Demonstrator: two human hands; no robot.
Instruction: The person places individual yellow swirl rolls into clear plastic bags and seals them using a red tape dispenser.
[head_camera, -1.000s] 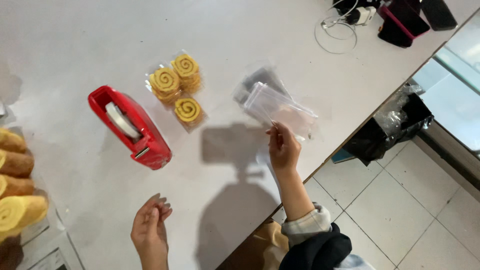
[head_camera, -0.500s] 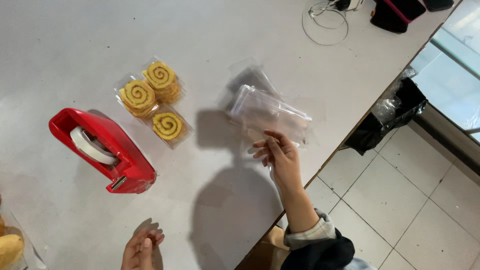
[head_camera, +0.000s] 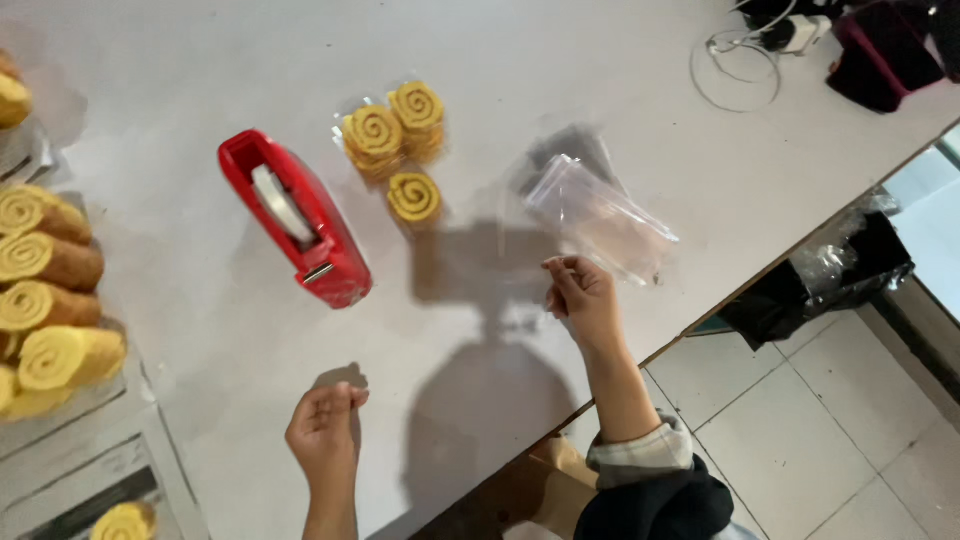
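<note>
Left hand (head_camera: 325, 432) nearest, fingers loosely curled, empty, above white surface (head_camera: 200, 330). Right hand (head_camera: 582, 297) beyond, fingers pinched together at edge of clear plastic bags (head_camera: 598, 215). Farther: red tape dispenser (head_camera: 297, 221), bagged spiral rolls (head_camera: 395, 150).

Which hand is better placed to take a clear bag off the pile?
Right. The right hand is beside the pile of clear bags, fingers pinched toward it. The left hand hovers empty near the table edge, closer to the red tape dispenser.

Red tape dispenser (head_camera: 295, 220); yellow spiral-patterned rolls (head_camera: 392, 140); white table (head_camera: 180, 90).
</note>
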